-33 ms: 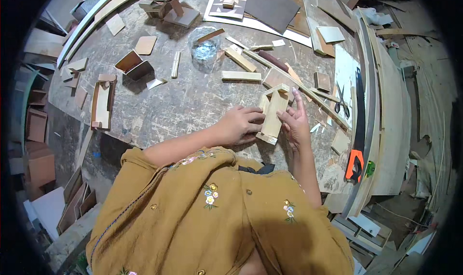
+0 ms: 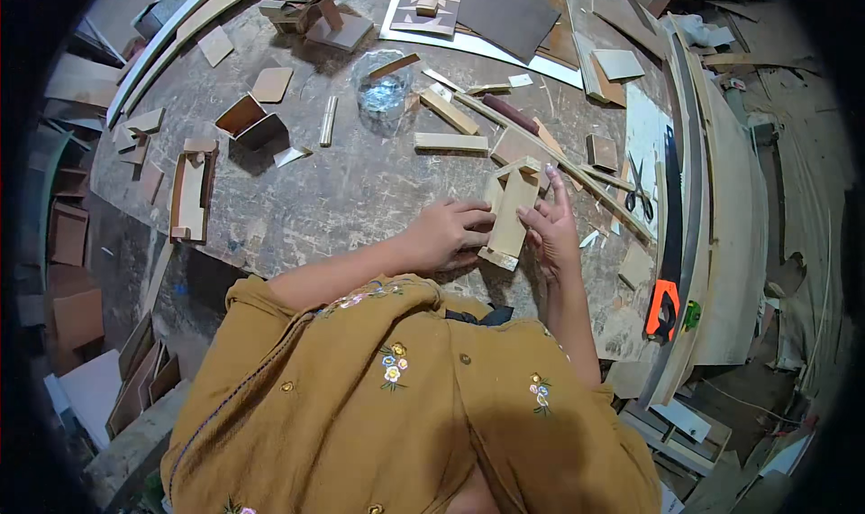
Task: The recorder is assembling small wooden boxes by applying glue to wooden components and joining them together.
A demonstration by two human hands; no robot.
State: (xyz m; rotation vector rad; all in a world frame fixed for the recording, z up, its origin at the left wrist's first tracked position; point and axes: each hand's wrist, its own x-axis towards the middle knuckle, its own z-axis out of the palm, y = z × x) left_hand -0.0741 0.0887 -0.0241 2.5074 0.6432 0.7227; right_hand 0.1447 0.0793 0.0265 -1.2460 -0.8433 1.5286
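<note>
Your left hand point(image 2: 446, 235) is closed around the left side of a small wooden box point(image 2: 510, 215), with the fingers curled against its wall. Your right hand point(image 2: 550, 230) presses on the right side of the box with flat, stretched fingers; it does not grip, it only pushes against the wood. The box lies on the workbench point(image 2: 360, 190) close to the near edge, a little right of the middle, and its long side points away from you.

Just beyond the box lies a loose wood strip point(image 2: 450, 142), and farther away a clear plastic cup point(image 2: 383, 90) stands with a stick in it. Near the left edge you have another open wooden frame point(image 2: 192, 194). At the right edge a pair of scissors point(image 2: 639, 188) lies beside a long saw with an orange handle point(image 2: 665, 305).
</note>
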